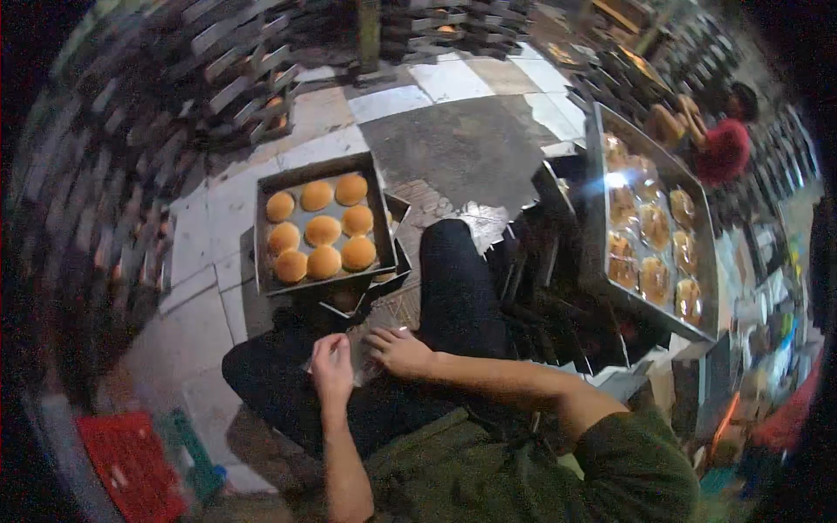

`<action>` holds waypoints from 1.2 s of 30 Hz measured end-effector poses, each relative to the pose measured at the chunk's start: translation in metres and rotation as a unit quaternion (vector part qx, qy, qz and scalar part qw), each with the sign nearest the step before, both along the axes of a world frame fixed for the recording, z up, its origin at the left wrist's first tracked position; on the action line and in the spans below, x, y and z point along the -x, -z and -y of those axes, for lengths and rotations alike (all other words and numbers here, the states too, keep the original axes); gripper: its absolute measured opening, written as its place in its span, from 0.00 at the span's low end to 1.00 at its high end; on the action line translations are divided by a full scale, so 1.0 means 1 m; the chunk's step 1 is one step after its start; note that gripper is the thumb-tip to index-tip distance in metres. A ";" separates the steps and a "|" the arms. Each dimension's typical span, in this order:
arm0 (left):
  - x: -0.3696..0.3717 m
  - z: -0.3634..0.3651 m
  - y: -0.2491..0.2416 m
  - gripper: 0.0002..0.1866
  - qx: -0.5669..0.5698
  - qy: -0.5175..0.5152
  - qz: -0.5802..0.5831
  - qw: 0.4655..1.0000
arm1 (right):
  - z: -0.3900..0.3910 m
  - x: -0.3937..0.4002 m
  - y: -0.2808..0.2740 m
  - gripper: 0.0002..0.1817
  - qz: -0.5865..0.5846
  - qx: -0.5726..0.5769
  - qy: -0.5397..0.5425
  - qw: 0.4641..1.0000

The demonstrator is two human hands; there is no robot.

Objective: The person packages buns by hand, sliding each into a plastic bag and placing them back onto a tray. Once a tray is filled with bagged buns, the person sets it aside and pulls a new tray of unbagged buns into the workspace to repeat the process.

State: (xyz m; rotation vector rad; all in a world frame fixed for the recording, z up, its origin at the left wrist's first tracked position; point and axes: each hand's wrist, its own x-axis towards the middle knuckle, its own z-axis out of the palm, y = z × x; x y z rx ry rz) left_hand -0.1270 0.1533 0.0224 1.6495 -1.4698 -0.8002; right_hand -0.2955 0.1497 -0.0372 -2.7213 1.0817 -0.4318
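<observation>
Head view: person seated on tiled floor (205, 331), dark trousers, green sleeve. Both hands low over the lap, close together. Left hand (332, 364) fingers pinched on a thin clear plastic wrapper (362, 362); right hand (399, 351) curled, resting on the same wrapper. Far, just beyond the knees: dark rectangular metal tray (266, 231) carrying 8 round golden buns (323, 231). Right: long metal tray of wrapped buns (654, 253). Far right, another person in red shirt (722, 148).

Eight bare buns (323, 231); nine wrapped buns (654, 235); two trays (266, 187).
</observation>
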 end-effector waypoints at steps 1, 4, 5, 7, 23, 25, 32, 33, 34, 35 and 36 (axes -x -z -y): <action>-0.001 0.002 0.009 0.09 -0.018 -0.011 -0.013 1.000 | 0.002 -0.006 0.013 0.21 -0.074 -0.068 -0.031 0.994; -0.006 -0.005 0.018 0.10 -0.059 -0.035 -0.026 0.997 | -0.003 -0.008 0.048 0.22 -0.032 -0.213 0.014 0.976; -0.011 -0.009 0.021 0.11 -0.076 -0.037 -0.024 0.996 | 0.000 -0.011 0.030 0.22 0.085 -0.287 0.103 0.948; -0.015 -0.014 0.046 0.11 -0.075 -0.059 -0.069 0.993 | 0.006 0.001 0.009 0.17 -0.109 -0.137 0.013 0.984; -0.004 0.052 0.020 0.13 -0.151 0.302 -0.121 0.933 | 0.073 0.023 -0.063 0.18 0.272 -0.512 0.077 0.811; -0.030 0.067 -0.008 0.11 -0.196 0.125 -0.214 0.949 | 0.072 0.015 -0.074 0.10 0.407 -0.496 0.162 0.749; -0.080 0.074 -0.014 0.11 -0.269 0.142 -0.103 0.947 | 0.132 0.005 -0.084 0.11 0.235 -0.586 0.105 0.769; -0.080 0.071 -0.006 0.11 -0.191 0.128 -0.093 0.969 | 0.136 0.001 -0.085 0.11 0.228 -0.593 0.105 0.766; -0.077 0.068 -0.001 0.11 -0.200 0.123 -0.102 0.967 | 0.137 0.000 -0.086 0.12 0.101 -0.544 0.046 0.832; -0.074 0.069 0.000 0.11 -0.184 0.115 -0.053 0.975 | 0.138 -0.002 -0.085 0.15 -0.028 -0.480 -0.018 0.877; -0.070 0.072 0.000 0.11 -0.161 0.107 0.002 0.981 | 0.135 -0.008 -0.084 0.15 -0.033 -0.481 -0.024 0.876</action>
